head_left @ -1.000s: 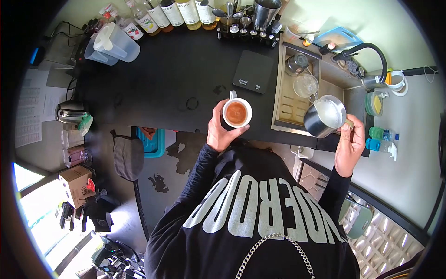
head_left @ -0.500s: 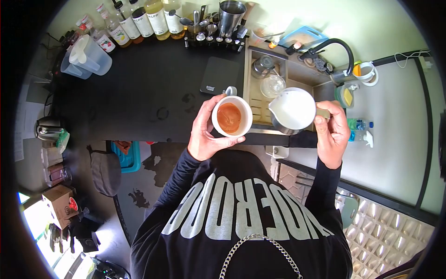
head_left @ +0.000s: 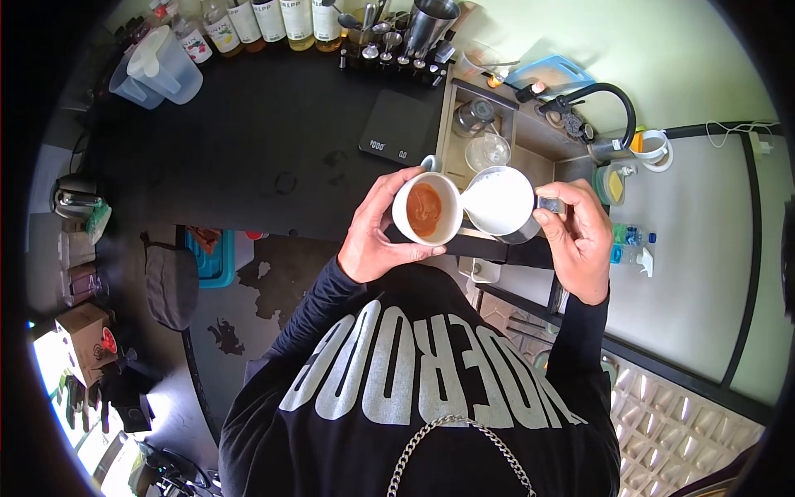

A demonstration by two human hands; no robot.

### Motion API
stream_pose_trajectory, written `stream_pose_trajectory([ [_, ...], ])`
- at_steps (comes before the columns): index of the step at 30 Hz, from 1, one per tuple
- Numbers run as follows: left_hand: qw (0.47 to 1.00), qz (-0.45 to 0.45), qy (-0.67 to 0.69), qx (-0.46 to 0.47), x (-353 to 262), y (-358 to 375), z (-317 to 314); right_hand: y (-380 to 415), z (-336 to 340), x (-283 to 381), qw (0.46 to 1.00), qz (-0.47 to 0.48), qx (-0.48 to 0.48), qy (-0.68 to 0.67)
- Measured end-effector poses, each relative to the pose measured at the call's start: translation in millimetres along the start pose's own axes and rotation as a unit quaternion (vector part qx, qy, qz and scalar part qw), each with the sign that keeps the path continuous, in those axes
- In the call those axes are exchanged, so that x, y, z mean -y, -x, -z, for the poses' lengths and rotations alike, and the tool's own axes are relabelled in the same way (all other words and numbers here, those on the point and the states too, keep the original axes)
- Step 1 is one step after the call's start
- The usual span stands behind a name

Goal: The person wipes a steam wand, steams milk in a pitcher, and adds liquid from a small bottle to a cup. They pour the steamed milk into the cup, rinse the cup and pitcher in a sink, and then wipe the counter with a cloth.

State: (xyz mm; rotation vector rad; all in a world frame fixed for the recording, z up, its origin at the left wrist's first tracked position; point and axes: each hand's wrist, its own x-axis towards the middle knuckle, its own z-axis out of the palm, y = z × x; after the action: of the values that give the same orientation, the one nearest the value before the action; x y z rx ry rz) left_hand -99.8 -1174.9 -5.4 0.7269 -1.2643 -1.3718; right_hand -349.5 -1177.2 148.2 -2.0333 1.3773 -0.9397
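Note:
My left hand [head_left: 374,230] is wrapped round a white cup [head_left: 451,211], which leans toward the right. Brown coffee [head_left: 424,209] with a paler swirl lies inside it. The cup's handle points away from me. By its handle, my right hand [head_left: 577,240] grips a metal milk pitcher [head_left: 523,233] filled with white milk [head_left: 498,200]. The pitcher's spout is right at the cup's rim, on the cup's right side. Both vessels are held up near the front edge of the black counter [head_left: 240,157].
A black scale [head_left: 399,126] lies on the counter beyond the cup. Right of it is a sink [head_left: 530,124] holding glassware, with a black faucet [head_left: 633,112]. Syrup bottles [head_left: 269,21], a bar-tool rack [head_left: 393,62] and plastic jugs [head_left: 170,70] line the back.
My right hand has brought the pitcher leftward, so its spout meets the cup's rim. The cup has shifted slightly right in view. The scale's display now shows lit digits.

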Motion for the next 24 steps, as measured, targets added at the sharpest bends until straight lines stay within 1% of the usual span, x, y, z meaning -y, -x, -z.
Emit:
stream_pose_trajectory([
  [2,1.000,-0.012,-0.017,0.000,2,0,1,-2,-2,4,1.000,-0.002,0.014,0.017],
  [6,1.000,-0.011,-0.006,-0.005,3,1,1,-4,-5,2,1.000,0.007,0.020,0.014],
  [8,1.000,-0.011,-0.022,-0.006,1,1,2,-4,-5,1,0.999,0.012,0.028,0.021],
  [17,0.999,-0.029,-0.022,-0.009,8,2,2,-7,5,12,0.999,0.021,0.018,0.046],
  [24,1.000,-0.014,-0.018,-0.013,7,1,0,-6,5,15,0.998,0.014,0.026,0.052],
])
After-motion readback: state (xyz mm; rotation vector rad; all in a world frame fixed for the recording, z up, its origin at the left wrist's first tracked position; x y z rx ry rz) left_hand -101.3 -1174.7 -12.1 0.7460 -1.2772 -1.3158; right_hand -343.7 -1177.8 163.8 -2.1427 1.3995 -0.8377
